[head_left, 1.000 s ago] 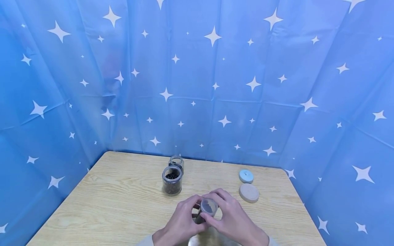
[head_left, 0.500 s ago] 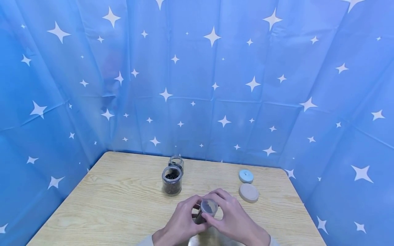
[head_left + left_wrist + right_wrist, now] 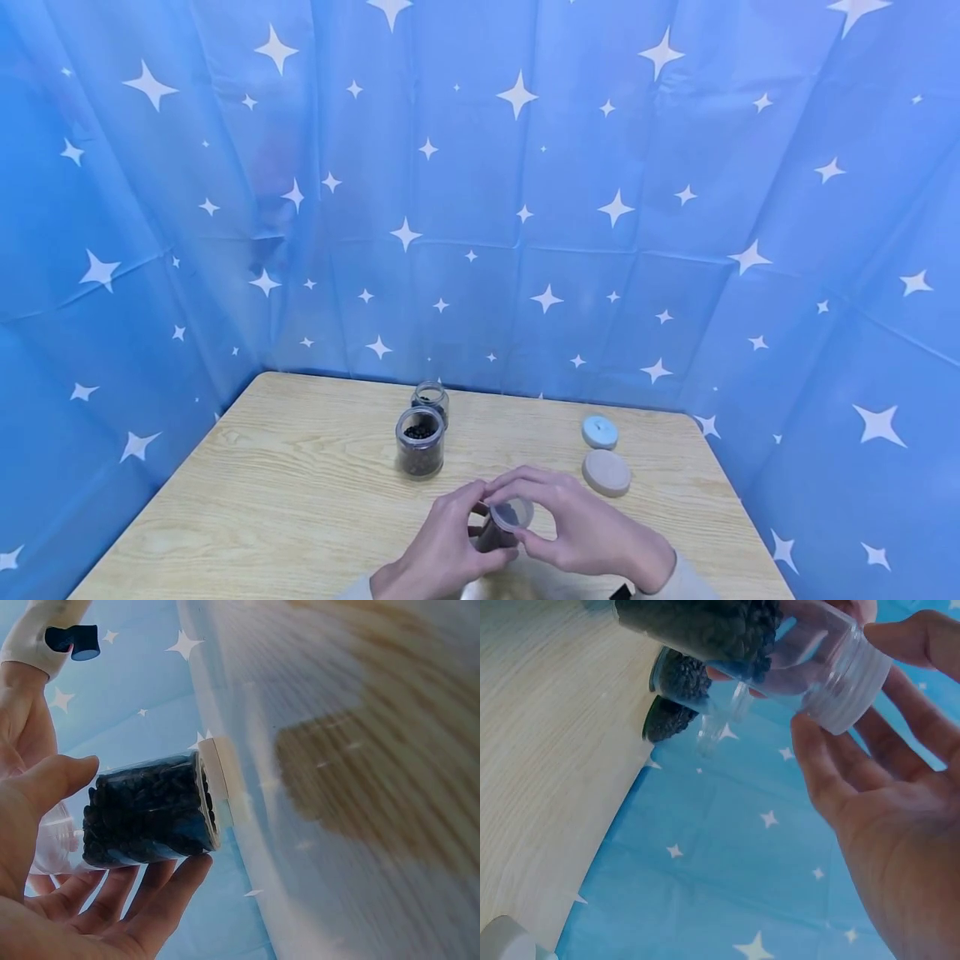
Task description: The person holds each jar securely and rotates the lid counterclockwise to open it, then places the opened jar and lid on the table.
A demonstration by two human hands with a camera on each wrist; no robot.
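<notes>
My left hand point(image 3: 442, 537) grips a clear jar point(image 3: 146, 810) by its body, with thumb and fingers curled around it. Small dark pellets fill the lower part of the jar; the part above them is see-through. My right hand point(image 3: 566, 521) has its thumb and fingers around the translucent, ribbed lid point(image 3: 847, 690) at the jar's top. In the head view, the jar stands slightly tilted between both hands, and my left hand covers much of its body. The right wrist view shows my right thumb and fingers at opposite sides of the lid.
An open glass jar point(image 3: 420, 458) of dark pellets stands beyond my hands, another glass jar point(image 3: 438, 392) close behind it. Right of them, a light-blue round lid point(image 3: 600, 432) and a beige round lid point(image 3: 606, 472) lie on the wooden table point(image 3: 262, 500). A starred blue curtain point(image 3: 480, 208) surrounds the table.
My right hand has turned and shifted a little to the right around the lid, its wrist swinging outward. My left hand keeps its hold on the jar.
</notes>
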